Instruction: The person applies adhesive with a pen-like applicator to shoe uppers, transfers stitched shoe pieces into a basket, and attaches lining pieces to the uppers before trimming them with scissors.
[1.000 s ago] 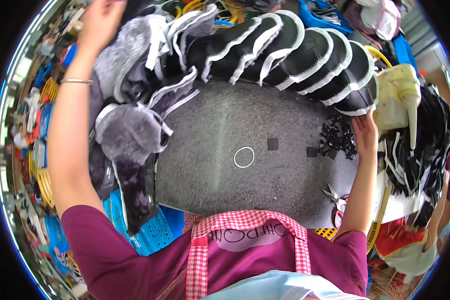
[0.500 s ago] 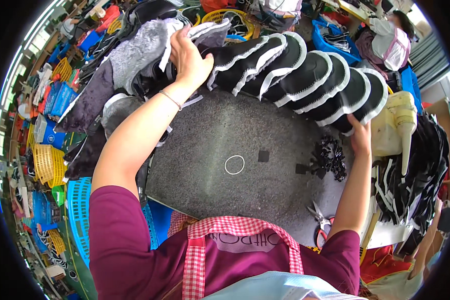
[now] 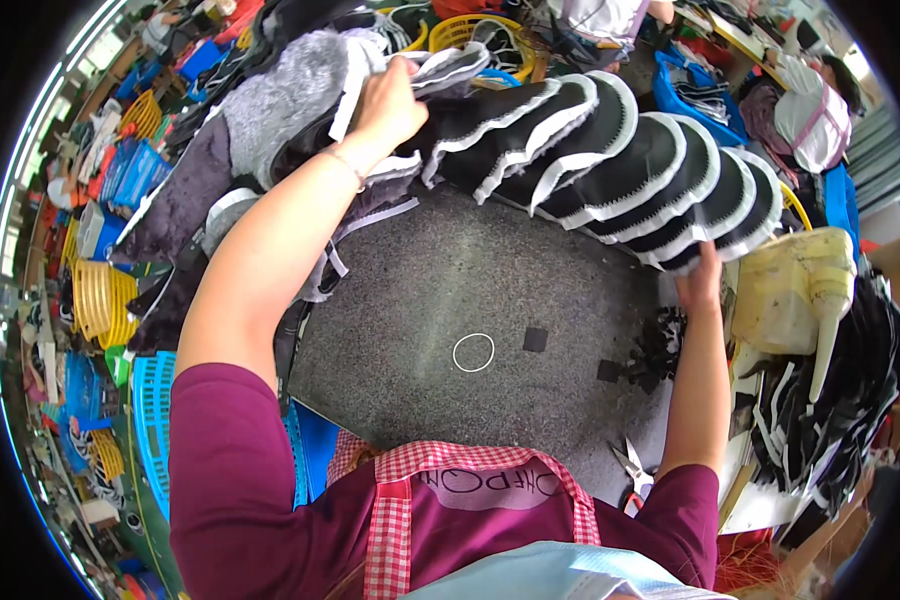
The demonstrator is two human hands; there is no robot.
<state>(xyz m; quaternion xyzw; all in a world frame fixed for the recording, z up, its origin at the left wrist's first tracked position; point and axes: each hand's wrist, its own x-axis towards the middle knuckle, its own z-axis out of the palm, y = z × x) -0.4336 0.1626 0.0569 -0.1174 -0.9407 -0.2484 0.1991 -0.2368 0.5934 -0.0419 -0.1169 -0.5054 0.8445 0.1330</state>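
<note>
A long row of overlapping black pieces with white edging curves across the far side of the grey speckled table. My left hand is closed on the left end of this row, next to grey furry fabric. My right hand grips the right end of the row from below. A heap of small black parts lies just under my right hand.
A white ring and two small black squares lie mid-table. Scissors rest at the near right edge. A yellowish glue bottle stands right. Blue and yellow baskets crowd the left; other people sit at the far right.
My left hand came down from the upper left and closed on the left end of the row. My right hand shifted slightly along its right end. The view tilted.
</note>
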